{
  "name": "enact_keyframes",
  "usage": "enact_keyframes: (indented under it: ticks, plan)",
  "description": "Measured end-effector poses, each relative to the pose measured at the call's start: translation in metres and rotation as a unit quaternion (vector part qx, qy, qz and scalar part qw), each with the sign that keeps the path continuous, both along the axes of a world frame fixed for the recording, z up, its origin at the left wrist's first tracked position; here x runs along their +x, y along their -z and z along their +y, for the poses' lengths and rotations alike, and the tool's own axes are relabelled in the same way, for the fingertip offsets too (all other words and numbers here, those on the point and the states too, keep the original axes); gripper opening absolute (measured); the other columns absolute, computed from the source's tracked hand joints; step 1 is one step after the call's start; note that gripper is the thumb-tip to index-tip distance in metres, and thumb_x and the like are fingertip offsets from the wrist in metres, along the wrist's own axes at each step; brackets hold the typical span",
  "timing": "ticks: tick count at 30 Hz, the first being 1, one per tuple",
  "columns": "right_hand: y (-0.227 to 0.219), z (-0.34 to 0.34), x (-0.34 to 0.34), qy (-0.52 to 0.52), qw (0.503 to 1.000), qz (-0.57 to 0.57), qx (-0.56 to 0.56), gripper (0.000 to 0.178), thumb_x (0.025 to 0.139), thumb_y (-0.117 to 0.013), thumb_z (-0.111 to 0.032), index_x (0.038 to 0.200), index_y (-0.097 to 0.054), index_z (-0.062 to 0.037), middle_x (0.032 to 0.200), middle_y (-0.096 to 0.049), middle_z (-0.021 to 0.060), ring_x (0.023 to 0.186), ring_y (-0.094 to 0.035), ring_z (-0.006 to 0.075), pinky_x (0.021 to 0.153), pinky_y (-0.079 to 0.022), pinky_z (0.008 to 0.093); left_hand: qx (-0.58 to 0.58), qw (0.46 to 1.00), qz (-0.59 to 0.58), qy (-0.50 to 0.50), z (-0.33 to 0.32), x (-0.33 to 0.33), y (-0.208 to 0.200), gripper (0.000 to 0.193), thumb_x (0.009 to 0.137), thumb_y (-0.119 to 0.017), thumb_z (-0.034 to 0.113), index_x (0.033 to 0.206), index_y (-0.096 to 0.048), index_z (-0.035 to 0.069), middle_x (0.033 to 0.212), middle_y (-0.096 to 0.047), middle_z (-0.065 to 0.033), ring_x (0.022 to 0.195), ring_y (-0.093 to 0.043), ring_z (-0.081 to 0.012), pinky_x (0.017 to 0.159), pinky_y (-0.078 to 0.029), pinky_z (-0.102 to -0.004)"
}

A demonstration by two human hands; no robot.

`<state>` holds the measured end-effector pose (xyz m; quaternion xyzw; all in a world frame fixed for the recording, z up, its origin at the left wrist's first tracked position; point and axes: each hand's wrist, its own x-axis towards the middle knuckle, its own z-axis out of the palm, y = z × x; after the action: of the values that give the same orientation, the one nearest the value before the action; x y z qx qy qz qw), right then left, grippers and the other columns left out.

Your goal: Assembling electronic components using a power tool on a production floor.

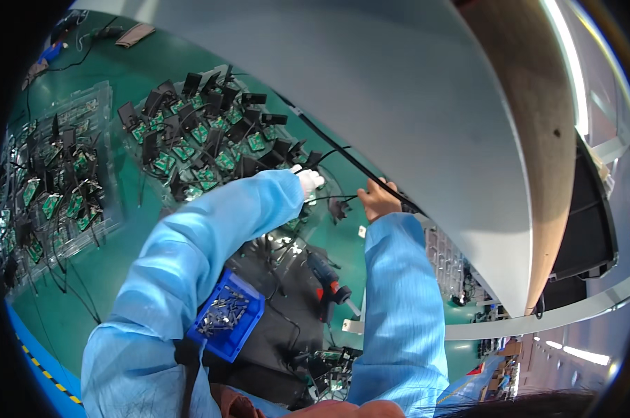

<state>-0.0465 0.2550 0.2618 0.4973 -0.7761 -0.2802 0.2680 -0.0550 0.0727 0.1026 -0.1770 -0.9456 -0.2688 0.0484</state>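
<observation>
My left hand [309,180], in a white glove, is closed at the right edge of a crowd of small green circuit boards with black flaps and cables [224,159]. What its fingers hold is partly hidden by the blue sleeve. A thin black cable [337,198] spans the gap between my hands. Bare and curled, my right hand [379,200] grips that cable's right end, close to the large pale panel. The crowded boards rest on a clear plastic tray [130,143].
At left, another clear tray [107,104] bears more boards. A blue bin [244,341] of small metal parts sits by my left forearm, on a black mat [308,306] beside a dark handheld tool [322,268]. A large pale panel [398,90] overhangs the green table at upper right.
</observation>
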Motion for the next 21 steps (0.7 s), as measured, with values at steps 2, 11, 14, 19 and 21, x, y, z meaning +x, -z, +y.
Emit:
enact_keyframes:
  ticks: [2, 11, 14, 19, 21]
  plan:
    - [0.001, 0.001, 0.006, 0.007, 1.000, 0.007, -0.002, 0.007, 0.064, -0.056, -0.010, 0.069, -0.059, -0.0133, 0.080, -0.047, 0.0046, 0.076, -0.054, 0.0200, 0.068, -0.043, 0.0349, -0.134, 0.975, 0.177, 0.023, 0.006, -0.030, 0.036, 0.032, 0.073, -0.054, 0.017, 0.105, -0.053, 0.015, 0.113, -0.050, -0.0072, 0.114, -0.042, -0.0261, 0.091, -0.034, -0.0519]
    - [0.004, 0.008, 0.024, 0.146, 0.983, -0.083, -0.071, 0.014, 0.072, -0.060, -0.025, 0.075, -0.064, -0.0125, 0.079, -0.048, 0.0065, 0.078, -0.049, 0.0232, 0.066, -0.035, 0.0346, -0.177, 0.981, 0.081, 0.014, 0.011, -0.082, 0.078, 0.022, 0.074, -0.056, 0.023, 0.094, -0.062, 0.016, 0.106, -0.050, -0.0111, 0.094, -0.056, -0.0265, 0.072, -0.047, -0.0432]
    - [0.000, 0.005, 0.020, 0.283, 0.957, -0.048, -0.046, 0.019, 0.073, -0.060, -0.028, 0.075, -0.065, -0.0103, 0.081, -0.050, 0.0075, 0.083, -0.051, 0.0245, 0.071, -0.036, 0.0362, -0.209, 0.977, 0.001, 0.033, 0.018, -0.075, 0.058, 0.025, 0.074, -0.056, 0.022, 0.098, -0.062, 0.015, 0.104, -0.054, -0.0150, 0.090, -0.060, -0.0277, 0.069, -0.049, -0.0413]
    - [-0.016, 0.028, 0.018, 0.196, 0.973, 0.072, -0.096, 0.013, 0.072, -0.058, -0.022, 0.070, -0.063, -0.0097, 0.088, -0.054, 0.0085, 0.092, -0.052, 0.0258, 0.082, -0.038, 0.0403, -0.363, 0.927, -0.053, 0.070, 0.042, -0.073, 0.025, 0.024, 0.074, -0.057, 0.022, 0.095, -0.063, 0.013, 0.096, -0.062, -0.0046, 0.087, -0.061, -0.0226, 0.063, -0.050, -0.0386]
    - [-0.017, 0.029, 0.014, 0.182, 0.976, 0.095, -0.071, 0.009, 0.069, -0.056, -0.016, 0.070, -0.062, -0.0101, 0.087, -0.054, 0.0085, 0.092, -0.052, 0.0266, 0.082, -0.038, 0.0412, -0.361, 0.925, -0.114, 0.005, 0.037, -0.062, 0.029, 0.020, 0.075, -0.057, 0.020, 0.093, -0.064, 0.015, 0.094, -0.063, 0.0007, 0.089, -0.061, -0.0176, 0.065, -0.050, -0.0396]
